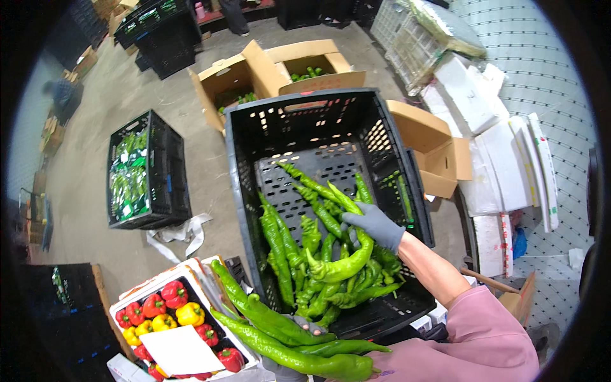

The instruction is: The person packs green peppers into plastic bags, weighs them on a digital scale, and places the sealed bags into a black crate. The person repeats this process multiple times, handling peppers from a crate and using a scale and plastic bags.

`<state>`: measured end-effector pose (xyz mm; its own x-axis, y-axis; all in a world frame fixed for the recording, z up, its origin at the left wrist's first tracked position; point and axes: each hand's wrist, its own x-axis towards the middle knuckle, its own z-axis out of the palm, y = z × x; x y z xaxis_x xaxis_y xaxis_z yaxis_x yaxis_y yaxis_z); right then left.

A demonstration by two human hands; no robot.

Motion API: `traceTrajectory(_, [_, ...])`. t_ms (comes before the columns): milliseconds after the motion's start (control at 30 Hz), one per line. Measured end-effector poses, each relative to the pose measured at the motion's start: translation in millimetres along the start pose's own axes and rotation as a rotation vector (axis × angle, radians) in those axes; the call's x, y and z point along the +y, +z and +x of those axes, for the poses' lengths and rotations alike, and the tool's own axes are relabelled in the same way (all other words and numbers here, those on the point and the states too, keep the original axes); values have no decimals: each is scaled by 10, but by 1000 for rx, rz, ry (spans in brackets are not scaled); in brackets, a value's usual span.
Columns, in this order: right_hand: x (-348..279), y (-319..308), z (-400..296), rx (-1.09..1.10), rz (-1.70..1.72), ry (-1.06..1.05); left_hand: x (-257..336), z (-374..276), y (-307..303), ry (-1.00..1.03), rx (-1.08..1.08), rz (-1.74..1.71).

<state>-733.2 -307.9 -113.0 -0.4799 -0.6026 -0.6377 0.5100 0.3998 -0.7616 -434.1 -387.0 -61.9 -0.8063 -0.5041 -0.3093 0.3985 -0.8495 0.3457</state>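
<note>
My right hand (377, 225), in a grey glove, reaches into a black plastic crate (238, 191) and grips a long green pepper (344, 197) between thumb and fingers. Under and around it lies a loose pile of green peppers (281, 238), some wrinkled and curled. A paler curved pepper (346, 270) rests on top, just below that hand. My left hand (305, 325), also gloved with bare fingertips showing, holds a bunch of several long green peppers (286, 351) at the crate's near left corner. The bunch hides most of this hand.
Left of the crate, a white foam box (117, 310) holds red and yellow bell peppers under a white sheet (180, 351). Beyond it stands a black crate of bagged green produce (169, 176). Open cardboard boxes (310, 87) sit behind my crate; white foam boxes (501, 162) are stacked at right.
</note>
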Motion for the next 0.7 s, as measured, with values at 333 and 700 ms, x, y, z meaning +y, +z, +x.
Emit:
traceTrajectory(333, [-524, -139, -640, -69, 179, -33, -307, 255, 102, -253, -82, -2])
traceTrajectory(700, [71, 810, -996, -71, -1073, -902, -549, -48, 45, -62, 198, 166])
